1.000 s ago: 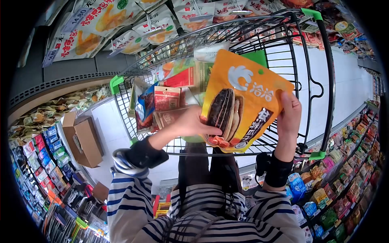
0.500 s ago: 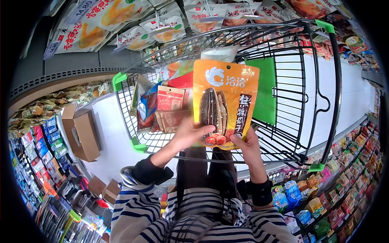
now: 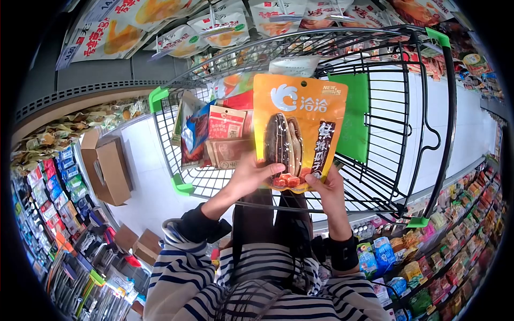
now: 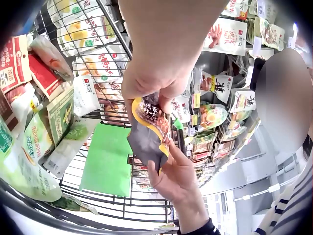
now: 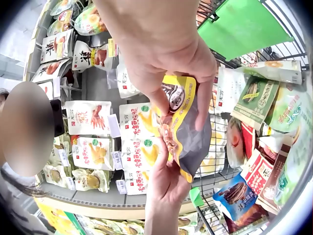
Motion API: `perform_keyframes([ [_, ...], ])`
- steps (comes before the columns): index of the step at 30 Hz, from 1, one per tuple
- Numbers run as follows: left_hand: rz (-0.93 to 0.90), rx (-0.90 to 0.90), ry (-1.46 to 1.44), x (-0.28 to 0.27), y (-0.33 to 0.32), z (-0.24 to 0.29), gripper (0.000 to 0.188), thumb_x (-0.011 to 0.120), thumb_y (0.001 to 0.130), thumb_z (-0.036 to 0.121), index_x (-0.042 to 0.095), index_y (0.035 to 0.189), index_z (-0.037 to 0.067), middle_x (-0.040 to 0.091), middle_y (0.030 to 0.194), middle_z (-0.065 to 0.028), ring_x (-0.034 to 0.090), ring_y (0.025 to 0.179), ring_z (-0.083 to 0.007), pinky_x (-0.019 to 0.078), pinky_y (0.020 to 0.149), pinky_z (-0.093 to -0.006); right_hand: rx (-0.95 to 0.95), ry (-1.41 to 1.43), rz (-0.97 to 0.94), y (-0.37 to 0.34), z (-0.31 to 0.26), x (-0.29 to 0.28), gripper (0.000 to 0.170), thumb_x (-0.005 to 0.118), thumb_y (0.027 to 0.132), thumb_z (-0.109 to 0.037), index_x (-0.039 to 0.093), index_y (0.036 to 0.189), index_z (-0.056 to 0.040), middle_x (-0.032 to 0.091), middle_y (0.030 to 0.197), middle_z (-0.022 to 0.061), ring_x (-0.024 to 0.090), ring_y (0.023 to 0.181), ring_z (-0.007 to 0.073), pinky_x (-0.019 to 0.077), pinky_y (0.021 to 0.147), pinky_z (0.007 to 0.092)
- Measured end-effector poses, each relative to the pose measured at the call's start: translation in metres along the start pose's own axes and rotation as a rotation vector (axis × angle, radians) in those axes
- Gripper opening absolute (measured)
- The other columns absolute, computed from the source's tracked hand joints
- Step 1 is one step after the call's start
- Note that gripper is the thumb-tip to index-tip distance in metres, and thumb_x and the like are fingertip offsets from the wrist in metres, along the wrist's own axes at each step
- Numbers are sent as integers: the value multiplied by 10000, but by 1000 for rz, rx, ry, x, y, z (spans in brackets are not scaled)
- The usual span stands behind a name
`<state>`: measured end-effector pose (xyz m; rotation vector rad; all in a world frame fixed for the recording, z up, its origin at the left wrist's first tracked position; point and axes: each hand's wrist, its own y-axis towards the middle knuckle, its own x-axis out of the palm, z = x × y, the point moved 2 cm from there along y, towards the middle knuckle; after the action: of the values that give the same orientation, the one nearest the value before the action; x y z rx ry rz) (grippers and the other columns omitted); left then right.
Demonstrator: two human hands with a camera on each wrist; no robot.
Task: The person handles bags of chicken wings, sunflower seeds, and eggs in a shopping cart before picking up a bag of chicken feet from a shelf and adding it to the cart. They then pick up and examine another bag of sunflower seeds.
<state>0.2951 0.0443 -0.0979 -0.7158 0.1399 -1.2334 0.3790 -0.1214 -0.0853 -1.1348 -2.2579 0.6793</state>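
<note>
An orange bag of sunflower seeds (image 3: 297,134) is held upright over the shopping cart (image 3: 183,184), its printed front toward the head camera. My left hand (image 3: 250,174) pinches its lower left edge, thumb lying on the front. On the lower right edge, my right hand (image 3: 330,190) grips in the same way. Both wrist views show the bag's dark grey back (image 4: 146,142) and the fingers behind it. Inside the cart, left of the bag, lie a red-and-white packet (image 3: 226,123), a brown packet (image 3: 230,152) and a blue packet (image 3: 195,131).
A green panel (image 3: 354,120) is in the cart, right of the bag. Hanging packs of chicken snacks (image 3: 219,27) line the shelf ahead. An opened cardboard box (image 3: 110,168) stands on the floor at left. Snack shelves (image 3: 450,251) run along the right.
The bag has gone from tilted to upright and shifted left. My right hand has moved from its upper right corner to the lower right edge. The last half second shows only slight movement.
</note>
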Motion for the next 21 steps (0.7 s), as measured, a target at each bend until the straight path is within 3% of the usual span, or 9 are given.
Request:
perform_keyframes([
  [15, -22, 39, -16, 5, 1, 0, 225, 605, 753, 84, 552, 951, -7, 595, 844, -19, 516, 754, -52, 445, 677, -218, 21, 90, -43, 3, -3, -11, 399, 618, 726, -103, 438, 1068, -2, 572, 935, 61, 555, 810, 126, 444, 713, 250],
  [18, -14, 31, -16, 6, 2, 0, 231, 605, 753, 90, 550, 957, -4, 595, 846, -19, 516, 761, -55, 442, 690, -224, -25, 90, -38, 4, -2, -11, 402, 607, 736, -107, 430, 1083, -8, 568, 941, 66, 556, 817, 137, 455, 713, 257],
  [21, -13, -18, -65, 0, 5, -6, 237, 607, 749, 89, 549, 962, 3, 594, 850, -23, 520, 776, -66, 435, 716, -234, 49, 12, -53, 3, 8, -15, 393, 573, 768, -111, 412, 1115, -19, 564, 953, 65, 552, 851, 150, 468, 712, 264],
])
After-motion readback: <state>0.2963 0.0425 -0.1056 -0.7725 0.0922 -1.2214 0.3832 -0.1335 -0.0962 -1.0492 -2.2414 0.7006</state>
